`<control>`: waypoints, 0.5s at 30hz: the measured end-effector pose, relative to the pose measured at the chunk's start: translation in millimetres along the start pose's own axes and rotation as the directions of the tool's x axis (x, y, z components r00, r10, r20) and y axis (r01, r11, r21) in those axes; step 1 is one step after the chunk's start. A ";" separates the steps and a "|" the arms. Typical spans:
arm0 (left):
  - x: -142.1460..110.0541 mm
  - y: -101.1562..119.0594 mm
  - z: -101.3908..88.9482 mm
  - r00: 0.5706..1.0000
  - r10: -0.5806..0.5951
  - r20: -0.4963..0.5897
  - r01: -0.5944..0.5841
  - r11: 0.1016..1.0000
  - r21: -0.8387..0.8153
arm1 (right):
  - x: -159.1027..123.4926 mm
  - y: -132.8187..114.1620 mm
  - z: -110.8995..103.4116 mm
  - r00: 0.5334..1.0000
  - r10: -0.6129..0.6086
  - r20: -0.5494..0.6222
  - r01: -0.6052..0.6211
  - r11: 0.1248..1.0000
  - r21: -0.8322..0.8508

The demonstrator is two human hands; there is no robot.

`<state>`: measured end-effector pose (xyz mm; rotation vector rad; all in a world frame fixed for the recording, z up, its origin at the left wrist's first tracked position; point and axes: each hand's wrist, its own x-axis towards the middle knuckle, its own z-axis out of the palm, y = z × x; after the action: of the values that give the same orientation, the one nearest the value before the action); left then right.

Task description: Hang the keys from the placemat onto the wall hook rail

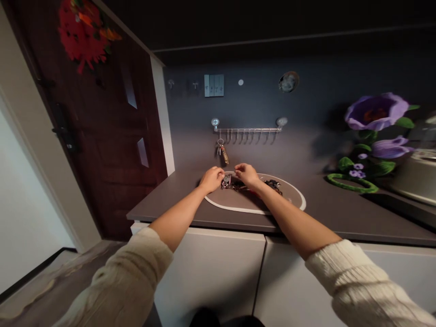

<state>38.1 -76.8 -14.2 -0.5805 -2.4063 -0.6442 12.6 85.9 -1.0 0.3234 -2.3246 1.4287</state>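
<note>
A pale-rimmed oval mat [235, 209] lies on the dark counter with several bunches of keys [274, 184] on it. Over its left part, my left hand [211, 179] has its fingers closed at a small bunch of keys [226, 181], which it seems to hold; the fingertips are partly hidden. My right hand [248, 175] is just to the right, thumb and fingers pinched together. What lies in that pinch is too small to make out. One key ring with a brown tag [225, 155] hangs from the left end of a hook rail [247, 130] above the hands.
Purple artificial flowers [376, 113] with a green ring base stand at the right, beside a beige rounded object [417, 175]. Overhead is a dark cabinet [272, 20]. White cupboard doors [211, 268] are below the counter, and a dark red door [112, 136] is at left.
</note>
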 end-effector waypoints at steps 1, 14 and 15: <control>0.1 0.0 0.6 1.000 0.002 0.004 -0.002 1.000 -0.002 | -1.4 1.8 -1.7 0.999 -0.034 0.003 0.034 0.995 -0.093; 20.4 20.9 3.3 0.988 -0.105 0.117 0.067 0.956 0.287 | -6.0 9.1 -4.8 0.988 -0.067 0.139 0.135 0.813 -0.566; 22.3 22.8 4.4 0.985 -0.109 0.130 0.065 0.952 0.300 | -6.0 9.3 -4.6 0.988 -0.069 0.139 0.136 0.813 -0.566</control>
<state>31.8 -50.6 3.6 -0.4081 -2.6118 -0.2739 15.2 94.2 -9.2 0.3471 -2.6443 0.6087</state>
